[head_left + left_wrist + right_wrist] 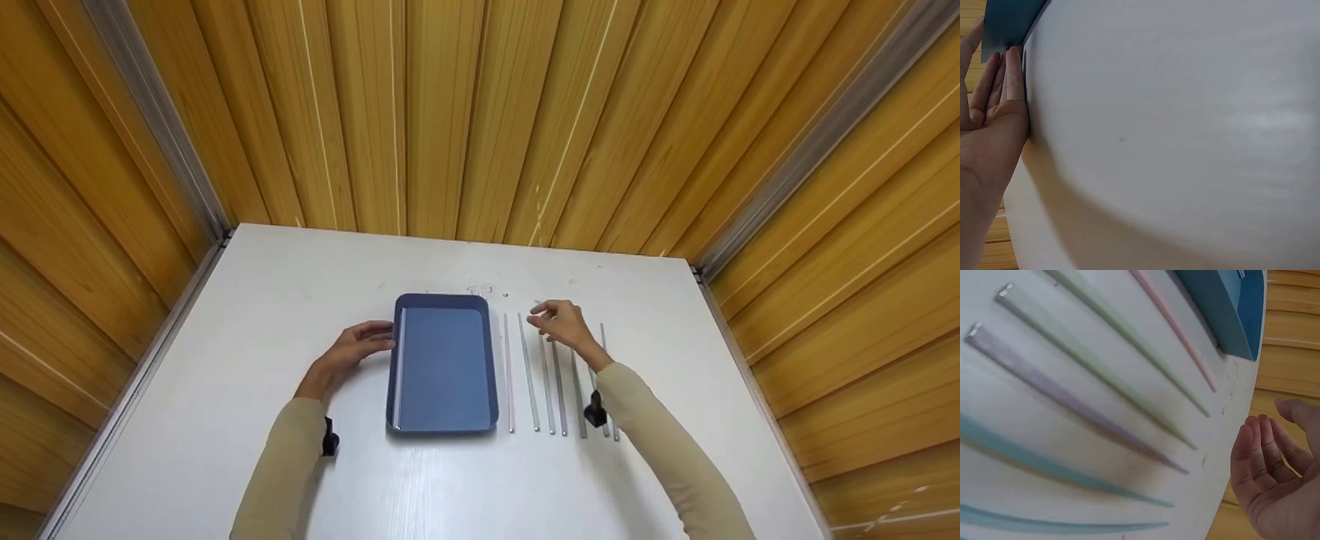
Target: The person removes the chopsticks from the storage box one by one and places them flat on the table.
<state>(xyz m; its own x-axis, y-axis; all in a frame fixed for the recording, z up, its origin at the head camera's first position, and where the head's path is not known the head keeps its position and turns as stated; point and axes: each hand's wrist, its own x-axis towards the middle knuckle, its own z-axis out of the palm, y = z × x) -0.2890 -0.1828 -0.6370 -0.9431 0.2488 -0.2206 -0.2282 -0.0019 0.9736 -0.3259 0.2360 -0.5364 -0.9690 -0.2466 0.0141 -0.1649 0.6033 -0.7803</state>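
A blue rectangular tray lies on the white table. One slim chopstick rests inside it along the left wall. My left hand touches the tray's left side with fairly straight fingers. Right of the tray, several tapered chopsticks lie roughly side by side: a pink one, a green one, a purple one and a blue one among them. Over their far ends hovers my right hand, fingers loosely bent and holding nothing. That hand and forearm hide parts of some chopsticks.
The white table meets wood-patterned panels at its back and sides. Grey metal posts stand at the corners. Small dark marks show on the tabletop behind the tray.
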